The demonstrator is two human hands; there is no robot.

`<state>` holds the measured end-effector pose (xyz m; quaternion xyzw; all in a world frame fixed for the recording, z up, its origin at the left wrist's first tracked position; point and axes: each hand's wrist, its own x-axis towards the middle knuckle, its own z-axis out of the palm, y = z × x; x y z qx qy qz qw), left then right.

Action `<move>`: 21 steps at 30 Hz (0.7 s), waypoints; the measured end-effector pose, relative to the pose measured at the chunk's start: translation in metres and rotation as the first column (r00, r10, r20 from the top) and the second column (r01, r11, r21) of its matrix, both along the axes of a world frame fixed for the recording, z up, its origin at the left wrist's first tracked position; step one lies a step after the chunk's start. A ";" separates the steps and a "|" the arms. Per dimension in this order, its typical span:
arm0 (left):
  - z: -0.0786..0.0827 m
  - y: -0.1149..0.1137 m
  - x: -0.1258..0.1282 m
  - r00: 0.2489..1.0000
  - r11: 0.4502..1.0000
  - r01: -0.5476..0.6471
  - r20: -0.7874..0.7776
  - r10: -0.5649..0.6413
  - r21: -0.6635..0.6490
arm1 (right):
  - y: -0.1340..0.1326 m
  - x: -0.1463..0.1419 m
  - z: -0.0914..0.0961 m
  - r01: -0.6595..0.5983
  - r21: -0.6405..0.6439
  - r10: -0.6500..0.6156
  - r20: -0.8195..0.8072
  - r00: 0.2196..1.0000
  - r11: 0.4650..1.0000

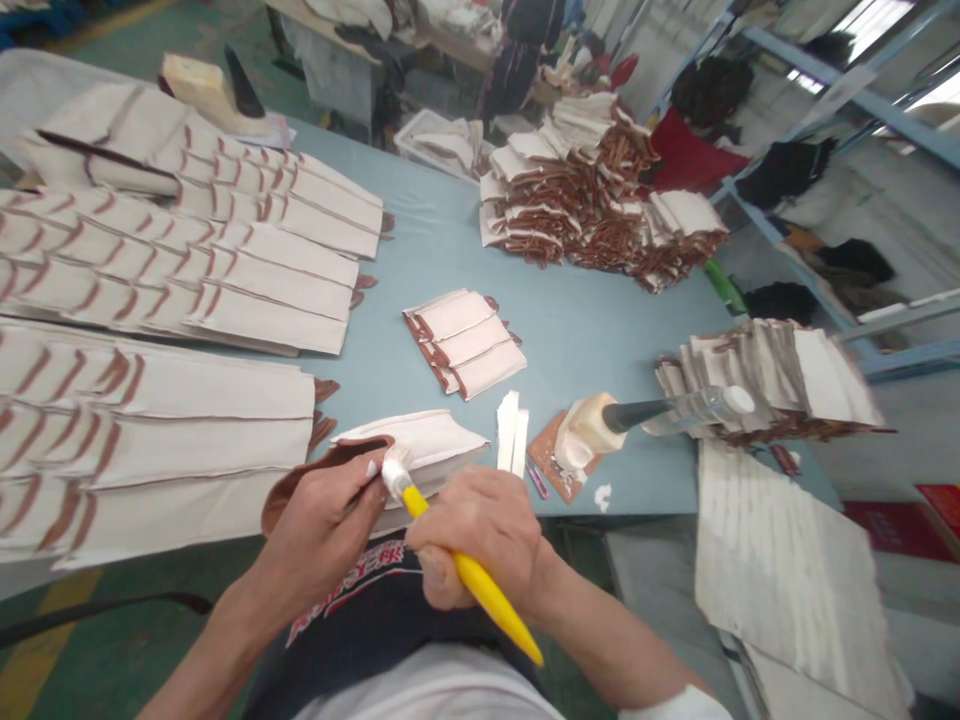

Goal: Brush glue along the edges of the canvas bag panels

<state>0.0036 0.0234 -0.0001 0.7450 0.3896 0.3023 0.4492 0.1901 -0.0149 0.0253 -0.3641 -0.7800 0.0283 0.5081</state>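
My right hand (pixel 480 535) is closed around a yellow-handled brush (pixel 487 592). White paste coats the brush head, which touches the edge of a cream and brown piece (pixel 435 437) at the table's front edge. My left hand (pixel 319 525) grips that piece by its brown side, thumb and fingers pressed together near the brush tip. Just behind lies a small group of folded cream pieces with brown edges (pixel 472 340). Right of my right hand is a paste-smeared container (pixel 585 432) on a brown pad (pixel 551 460), with a dark handle sticking out.
Overlapping rows of cream pieces (pixel 187 410) cover the left of the blue table (pixel 427 235). Piles of brown-edged pieces (pixel 562 180) stand at the back right. White strips (pixel 511 435), a pink cutter (pixel 537 478) and a clear bottle (pixel 697 408) lie nearby. A person (pixel 521 50) stands beyond.
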 end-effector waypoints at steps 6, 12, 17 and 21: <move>0.003 0.004 -0.001 0.997 0.998 -0.063 0.045 0.063 -0.008 | -0.004 -0.001 -0.004 0.091 -0.181 -0.156 -0.388 0.908 0.979; 0.002 0.007 -0.002 0.986 0.987 -0.108 0.116 0.121 -0.118 | 0.012 0.011 0.004 0.006 -0.565 -0.485 -0.703 0.521 0.825; -0.002 0.009 0.000 0.986 0.977 -0.081 0.125 0.106 -0.195 | 0.020 0.021 0.007 -0.004 -0.538 -0.465 -0.731 0.500 0.843; -0.002 0.011 -0.001 0.989 0.969 -0.084 0.096 0.109 -0.234 | 0.022 0.030 0.009 -0.025 -0.583 -0.452 -0.654 0.606 0.812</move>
